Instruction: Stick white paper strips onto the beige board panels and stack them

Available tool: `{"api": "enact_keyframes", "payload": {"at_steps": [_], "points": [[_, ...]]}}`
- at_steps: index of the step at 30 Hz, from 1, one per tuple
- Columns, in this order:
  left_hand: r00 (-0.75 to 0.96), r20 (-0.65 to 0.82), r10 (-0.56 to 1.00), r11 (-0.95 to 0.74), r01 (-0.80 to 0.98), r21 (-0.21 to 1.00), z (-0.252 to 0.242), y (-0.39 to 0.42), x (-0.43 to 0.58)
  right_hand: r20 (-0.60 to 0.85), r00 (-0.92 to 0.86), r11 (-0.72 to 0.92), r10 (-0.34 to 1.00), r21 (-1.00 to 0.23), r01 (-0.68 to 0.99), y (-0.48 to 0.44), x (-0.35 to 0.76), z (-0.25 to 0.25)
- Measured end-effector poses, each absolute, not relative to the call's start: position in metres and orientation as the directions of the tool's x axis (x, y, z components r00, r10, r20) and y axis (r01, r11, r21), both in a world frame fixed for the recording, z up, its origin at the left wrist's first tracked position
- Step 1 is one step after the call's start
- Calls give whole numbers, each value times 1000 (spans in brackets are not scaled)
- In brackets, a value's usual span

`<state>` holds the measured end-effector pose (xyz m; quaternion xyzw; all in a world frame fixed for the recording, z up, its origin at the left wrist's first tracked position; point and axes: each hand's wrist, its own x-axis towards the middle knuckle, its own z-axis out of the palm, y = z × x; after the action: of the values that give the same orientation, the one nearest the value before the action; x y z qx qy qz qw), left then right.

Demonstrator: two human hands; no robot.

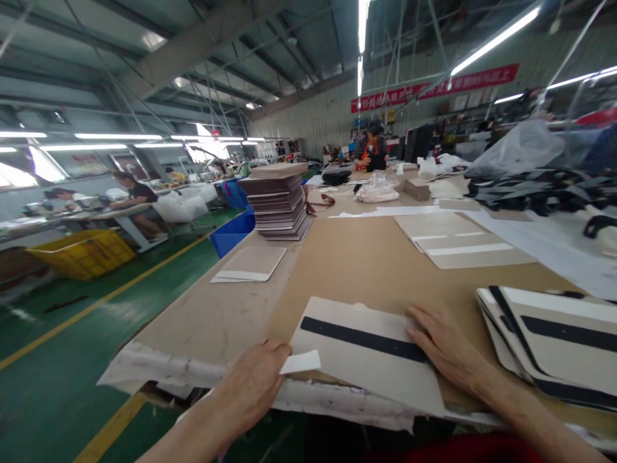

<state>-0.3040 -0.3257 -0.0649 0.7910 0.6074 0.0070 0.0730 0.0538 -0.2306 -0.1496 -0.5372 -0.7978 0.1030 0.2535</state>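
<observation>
A flat beige card with a black stripe [371, 360] lies at the near edge of the brown worktable [366, 263]. My right hand [446, 350] rests flat on the card's right part, fingers stretched out over the stripe. My left hand [253, 386] is closed at the card's lower left corner, pinching a small white strip [299, 363] that sticks out from the fingers. To the right lies a stack of similar striped cards [559, 344], apart from my right hand.
A tall stack of brown boards [279, 202] stands mid-table, a single card [250, 263] at the left edge, and pale sheets [463, 241] farther back. Blue bins [234, 231] and a yellow crate [81, 254] sit on the green floor. Other people work at distant tables.
</observation>
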Motion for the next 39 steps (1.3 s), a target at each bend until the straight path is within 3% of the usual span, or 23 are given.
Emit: {"api": "enact_keyframes", "payload": {"at_steps": [3,5,7,9,13,18,22,24,27,31,34,39], "points": [[166,-180,970,-57,867,494,-49,-342,-288,325,-176,343,929,-581,738,-244,41,-128],[215,-297,930,109,611,784,-50,-343,-273,233,-192,302,953,-711,635,-258,24,-111],[293,-342,893,251,306,918,-60,-341,-257,148,-237,253,960,-823,509,-274,4,-97],[344,-337,876,319,109,941,-73,-338,-242,126,-265,215,956,-914,343,-287,-16,-91],[397,-299,868,342,-40,939,-88,-335,-223,122,-340,156,932,-985,74,-303,-42,-91],[353,-279,893,334,-103,937,-91,-333,-213,153,-368,203,917,-974,101,-311,-43,-89],[277,-296,914,348,-160,924,-94,-331,-208,309,-267,367,913,-907,204,-314,-42,-89],[268,-315,911,366,-168,915,-95,-332,-203,333,-239,370,912,-920,129,-315,-46,-91],[313,-344,885,399,-133,907,-98,-336,-197,142,-326,104,935,-986,-129,-320,-56,-99],[385,-374,844,417,-31,909,-101,-345,-201,-45,-497,-250,866,-901,-354,-325,-59,-106],[456,-394,798,362,159,919,-93,-353,-217,-96,-390,-286,916,-838,-465,-320,-40,-94],[441,-408,799,137,526,839,-55,-356,-260,-75,-41,-84,996,-764,-640,-282,18,-42]]}}
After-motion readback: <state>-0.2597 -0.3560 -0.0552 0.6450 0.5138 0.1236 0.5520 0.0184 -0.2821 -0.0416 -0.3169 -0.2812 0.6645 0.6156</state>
